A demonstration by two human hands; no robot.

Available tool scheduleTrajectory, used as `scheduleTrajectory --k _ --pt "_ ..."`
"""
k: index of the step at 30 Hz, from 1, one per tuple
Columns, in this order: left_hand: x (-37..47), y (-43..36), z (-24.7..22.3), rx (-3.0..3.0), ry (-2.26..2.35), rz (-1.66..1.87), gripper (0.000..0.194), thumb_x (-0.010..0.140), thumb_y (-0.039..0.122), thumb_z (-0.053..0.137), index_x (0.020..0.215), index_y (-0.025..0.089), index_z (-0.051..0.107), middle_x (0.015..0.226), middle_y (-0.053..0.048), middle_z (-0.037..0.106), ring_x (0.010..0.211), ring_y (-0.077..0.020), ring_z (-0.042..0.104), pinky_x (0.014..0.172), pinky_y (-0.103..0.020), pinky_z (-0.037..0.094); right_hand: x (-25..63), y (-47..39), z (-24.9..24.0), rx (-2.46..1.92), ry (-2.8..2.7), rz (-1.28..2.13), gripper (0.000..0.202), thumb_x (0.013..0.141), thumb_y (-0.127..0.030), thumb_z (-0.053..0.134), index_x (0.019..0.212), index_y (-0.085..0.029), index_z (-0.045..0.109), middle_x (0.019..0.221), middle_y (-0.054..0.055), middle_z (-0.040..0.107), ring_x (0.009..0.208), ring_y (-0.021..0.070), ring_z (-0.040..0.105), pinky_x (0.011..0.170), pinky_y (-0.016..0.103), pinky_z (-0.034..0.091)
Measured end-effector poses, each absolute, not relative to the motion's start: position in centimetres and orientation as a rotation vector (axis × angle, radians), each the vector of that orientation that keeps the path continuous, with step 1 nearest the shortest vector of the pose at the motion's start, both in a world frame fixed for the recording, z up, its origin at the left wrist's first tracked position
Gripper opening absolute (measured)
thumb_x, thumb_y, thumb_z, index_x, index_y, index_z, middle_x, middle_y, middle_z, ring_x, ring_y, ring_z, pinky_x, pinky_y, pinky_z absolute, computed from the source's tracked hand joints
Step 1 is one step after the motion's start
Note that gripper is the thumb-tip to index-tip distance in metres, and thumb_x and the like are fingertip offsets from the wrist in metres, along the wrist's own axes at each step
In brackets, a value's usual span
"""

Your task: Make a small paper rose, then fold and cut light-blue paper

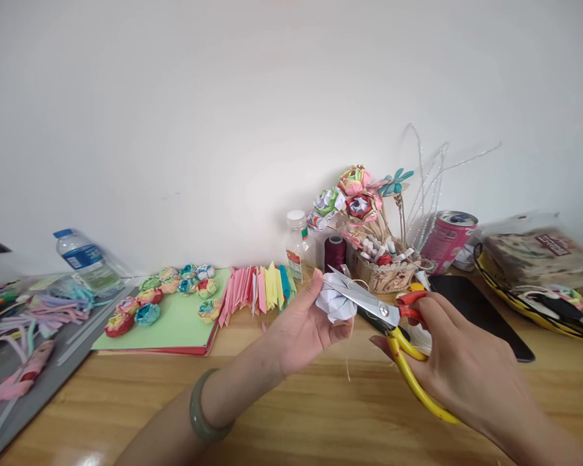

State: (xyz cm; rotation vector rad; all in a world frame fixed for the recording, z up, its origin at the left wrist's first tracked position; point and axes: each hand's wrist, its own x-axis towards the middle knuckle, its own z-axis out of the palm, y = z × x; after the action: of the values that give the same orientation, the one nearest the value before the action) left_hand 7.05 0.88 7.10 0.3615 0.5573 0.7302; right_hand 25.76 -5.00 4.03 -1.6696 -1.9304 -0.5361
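Observation:
My left hand [305, 330] holds a white folded-paper flower [337, 309] between thumb and fingers above the wooden table. A thin, pale string [348, 362] hangs down from the flower. In my right hand [466, 362] is a pair of scissors [402, 340] with red and yellow handles. Their metal blades point left and lie across the flower, near the string. I cannot tell whether the blades touch the paper.
Several coloured paper flowers [148, 313] lie on green paper [175, 336] to the left, beside folded paper strips [257, 291]. Behind stand a small bottle [298, 249], a thread spool [335, 254] and a flower basket [383, 275]. A black tablet-like slab [486, 317], a pink can [449, 239] are at right.

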Motion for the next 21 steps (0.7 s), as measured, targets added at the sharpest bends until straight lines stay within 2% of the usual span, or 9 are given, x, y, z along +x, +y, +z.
scheduleTrajectory --k 5,10,14,18,21 --pt "7.0 0.9 7.4 0.357 0.573 0.743 0.031 0.086 0.041 0.048 0.083 0.013 0.06 0.071 -0.002 0.063 0.056 -0.0108 0.06 0.052 -0.02 0.051 25.7 -4.9 3.6 -1.651 -1.866 -0.677 0.036 0.079 -0.056 0.043 0.075 -0.021 0.044 0.068 0.001 0.057 0.044 0.0148 0.049 0.039 0.023 0.02" --pt "6.6 0.7 7.8 0.377 0.588 0.761 0.028 0.085 0.04 0.051 0.083 0.013 0.06 0.07 -0.002 0.062 0.057 -0.0106 0.06 0.052 -0.02 0.05 25.8 -4.8 3.3 -1.504 -1.851 -0.707 0.039 0.077 -0.058 0.05 0.07 -0.02 0.046 0.062 0.0 0.054 0.044 0.0124 0.05 0.039 0.024 0.025" --pt "6.5 0.7 7.7 0.371 0.607 0.767 0.026 0.084 0.038 0.054 0.083 0.013 0.06 0.073 -0.003 0.063 0.06 -0.0112 0.061 0.055 -0.021 0.051 26.0 -5.0 3.3 -1.463 -1.928 -0.523 0.037 0.076 -0.057 0.054 0.071 -0.021 0.043 0.062 -0.001 0.054 0.048 0.0127 0.053 0.043 0.023 0.033" --pt "6.5 0.8 7.3 0.405 0.572 0.747 0.027 0.082 0.04 0.057 0.085 0.013 0.06 0.073 -0.003 0.063 0.06 -0.011 0.06 0.055 -0.021 0.051 25.8 -5.3 4.2 -1.768 -1.985 -0.219 0.036 0.074 -0.057 0.052 0.082 -0.023 0.043 0.079 0.004 0.061 0.06 0.0202 0.06 0.043 0.026 0.034" --pt "6.6 0.8 7.2 0.408 0.566 0.73 0.029 0.08 0.042 0.058 0.084 0.013 0.06 0.072 -0.003 0.063 0.059 -0.0111 0.061 0.052 -0.02 0.05 25.5 -5.3 4.7 -1.854 -1.973 -0.093 0.035 0.074 -0.055 0.052 0.083 -0.024 0.04 0.086 0.006 0.061 0.068 0.0237 0.062 0.046 0.028 0.037"
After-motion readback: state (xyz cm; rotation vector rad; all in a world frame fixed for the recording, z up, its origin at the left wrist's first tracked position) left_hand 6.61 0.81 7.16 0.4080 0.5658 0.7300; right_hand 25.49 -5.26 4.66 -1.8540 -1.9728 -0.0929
